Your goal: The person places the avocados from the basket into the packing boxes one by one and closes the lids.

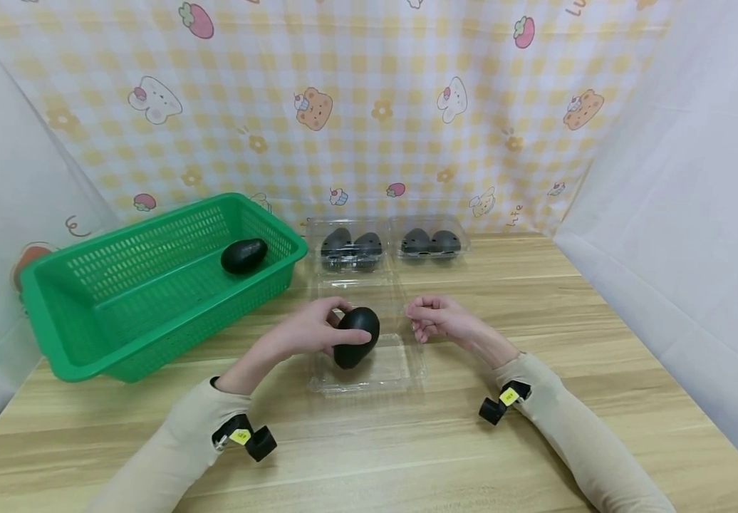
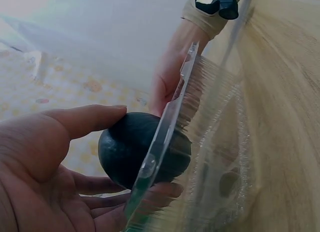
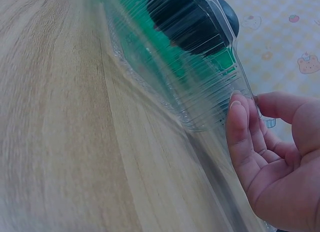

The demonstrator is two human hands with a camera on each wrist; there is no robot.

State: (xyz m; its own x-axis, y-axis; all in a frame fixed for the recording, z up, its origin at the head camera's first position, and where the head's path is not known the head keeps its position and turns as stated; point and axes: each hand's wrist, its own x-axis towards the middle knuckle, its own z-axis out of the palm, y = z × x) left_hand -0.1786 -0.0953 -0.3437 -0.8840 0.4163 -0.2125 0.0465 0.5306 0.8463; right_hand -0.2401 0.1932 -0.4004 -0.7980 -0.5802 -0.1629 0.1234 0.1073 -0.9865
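My left hand (image 1: 305, 331) grips a dark, smooth avocado (image 1: 357, 320), thumb on one side and fingers on the other. In the left wrist view the avocado (image 2: 125, 147) is partly inside an open clear plastic clamshell box (image 1: 385, 360), whose wall passes in front of it. The box lies on the table with its lid folded back toward the far side. At the box's right edge, my right hand (image 1: 442, 320) pinches the rim between thumb and fingers, as the right wrist view of this hand (image 3: 280, 162) shows.
A green basket (image 1: 241, 313) stands at the left, with one avocado (image 1: 243, 256) in it. Along the curtain are two clear boxes, left (image 1: 322, 228) and right (image 1: 461, 226), each holding two dark avocados. Wooden tabletop (image 1: 382, 456) spreads in front and to the right.
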